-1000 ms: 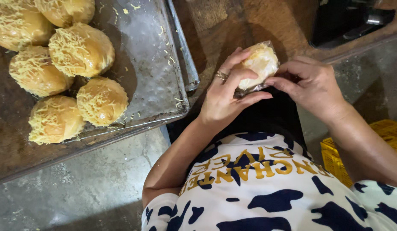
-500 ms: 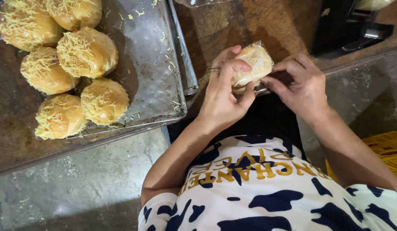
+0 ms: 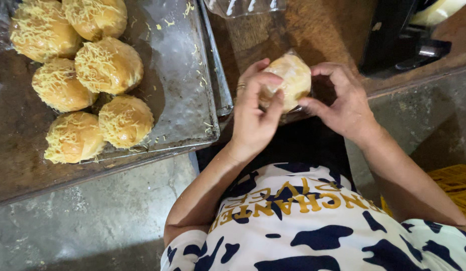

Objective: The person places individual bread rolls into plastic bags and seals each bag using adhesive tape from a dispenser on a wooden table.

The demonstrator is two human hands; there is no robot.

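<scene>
So from my feed, both hands are up over the edge of the worktop holding one round golden bun in a clear plastic wrapper (image 3: 292, 80). My left hand (image 3: 253, 118) is cupped around its near-left side, thumb and fingers curled onto it, with a ring on one finger. My right hand (image 3: 343, 103) pinches the wrapper's right edge between thumb and fingertips. The bun sits between the two hands, lifted clear of the surface.

Under it is a dark brown, worn wooden tabletop (image 3: 313, 30), pretty scuffed. Just left of the hands is a scratched metal baking tray (image 3: 185, 85) with loose cheese shreds scattered on it, and six round golden buns topped with grated cheese (image 3: 108, 65) bunched together, touching, at its left end. A bit of clear plastic bag (image 3: 243, 6) peeks in at the top edge.

Further out, a black machine (image 3: 393, 35) sits at top right. Below the table it's rough grey concrete floor (image 3: 87, 221), and a yellow plastic crate (image 3: 456, 188) pokes in at the right edge.
</scene>
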